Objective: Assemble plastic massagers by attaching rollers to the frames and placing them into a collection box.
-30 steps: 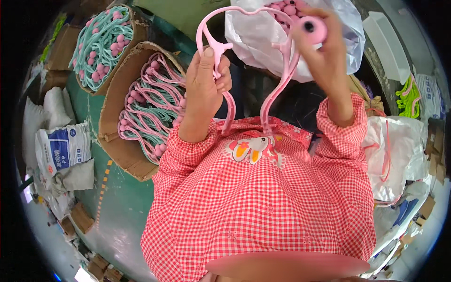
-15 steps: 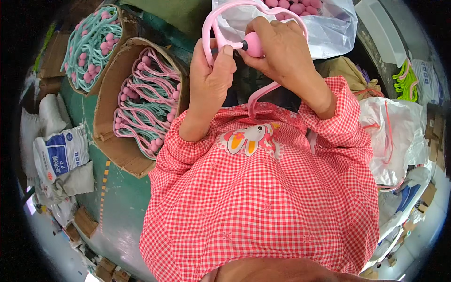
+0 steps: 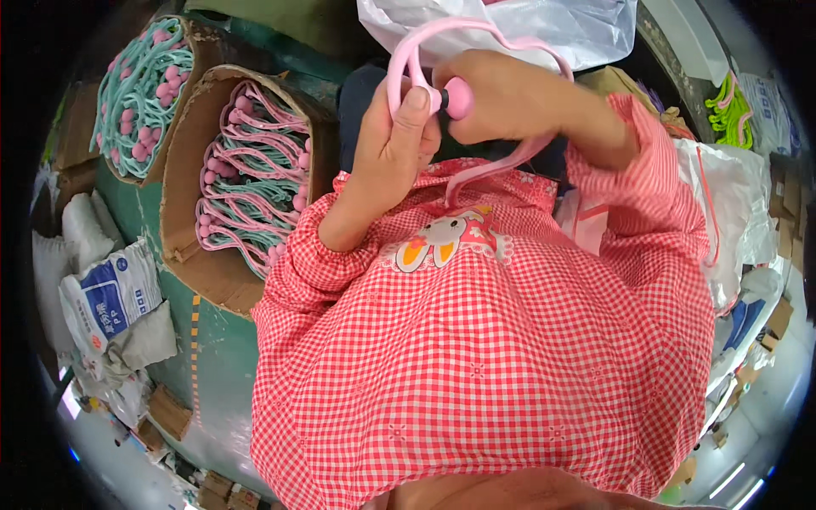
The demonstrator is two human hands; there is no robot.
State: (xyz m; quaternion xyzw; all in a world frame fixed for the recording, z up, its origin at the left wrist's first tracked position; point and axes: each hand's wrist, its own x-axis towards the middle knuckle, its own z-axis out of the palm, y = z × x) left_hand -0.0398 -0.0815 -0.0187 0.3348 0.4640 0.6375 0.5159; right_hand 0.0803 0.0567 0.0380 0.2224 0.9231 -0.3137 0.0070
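Observation:
My left hand point(image 3: 398, 136) is closed round a pink bendy strap point(image 3: 455, 24), its thumb pressed near one end. That end carries a black collar point(image 3: 442, 100) with a pink ball point(image 3: 459, 99) seated against it. From there the strap loops up and over to the right, behind my right wrist, and hangs down across my red checked smock point(image 3: 476, 340). Curled and blurred, my right hand point(image 3: 518, 95) is right up against the ball. Its fingertips are hidden, and whether it grips anything does not show.
Left of me stands an open carton point(image 3: 183, 246) of pink and teal straps with pink balls. Beyond it, another carton point(image 3: 191, 102) holds teal ones. A white plastic bag point(image 3: 586, 38) lies ahead, a second bag point(image 3: 735, 204) at right. Sacks point(image 3: 115, 293) rest at far left.
My right hand has moved slightly right and down and turned into a blurred fist, its fingers no longer seen wrapped over the ball. The left hand and strap have shifted slightly right and down.

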